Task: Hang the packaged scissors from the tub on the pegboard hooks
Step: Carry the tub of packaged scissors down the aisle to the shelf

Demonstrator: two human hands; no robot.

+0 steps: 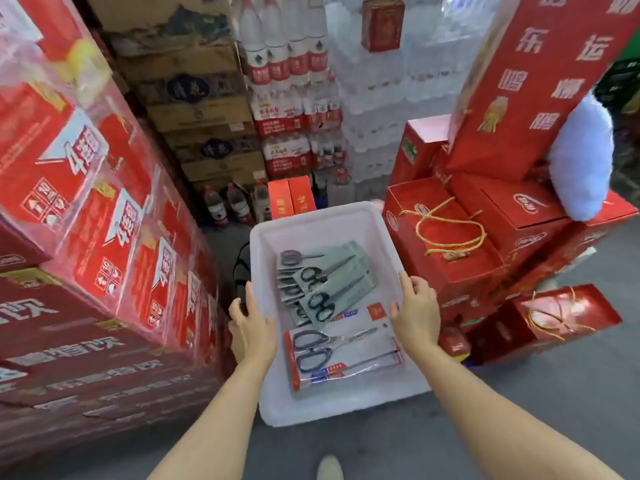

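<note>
A white plastic tub (322,220) is held between both hands, above a grey floor (519,410). The left hand (251,327) grips the left rim, fingers curled over the edge. The right hand (415,311) presses flat against the right rim, fingers extended and close together.

Inside the tub lie the packaged scissors. A fanned stack of grey-green carded packs (325,278) holds black-handled scissors. Nearer the person lies a clear pack with red edging (343,355), holding two dark-handled pairs.

The count within the fanned stack cannot be told, as the cards overlap. Print on the packaging is too blurred to read. Red cartons (97,237) stand to the left and red gift boxes (460,237) to the right. One shoe toe (329,467) shows at the bottom edge.
</note>
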